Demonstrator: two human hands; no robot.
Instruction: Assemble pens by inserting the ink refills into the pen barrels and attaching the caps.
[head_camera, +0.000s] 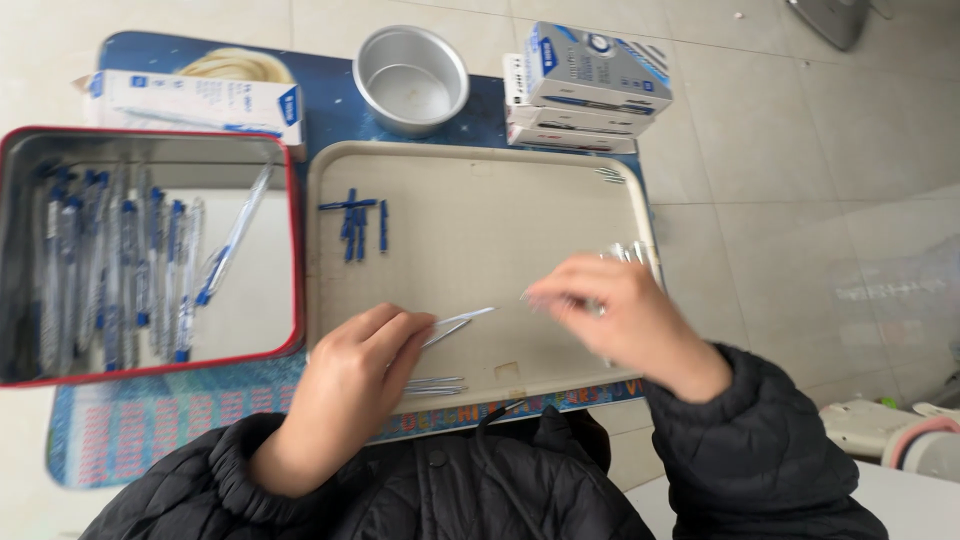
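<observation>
The left hand pinches a clear plastic pen barrel over the beige plastic tray. The blurred right hand grips several more barrels, which could slip and scatter.

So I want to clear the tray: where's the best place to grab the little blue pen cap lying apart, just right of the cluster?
Pinch the blue cap across its narrow width at mid-length, coming straight down from above. It lies flat on the beige tray, long axis pointing away from you, with a bare gap on its right side and only a slim one toward the cluster. Probably lead in from the right.
</observation>
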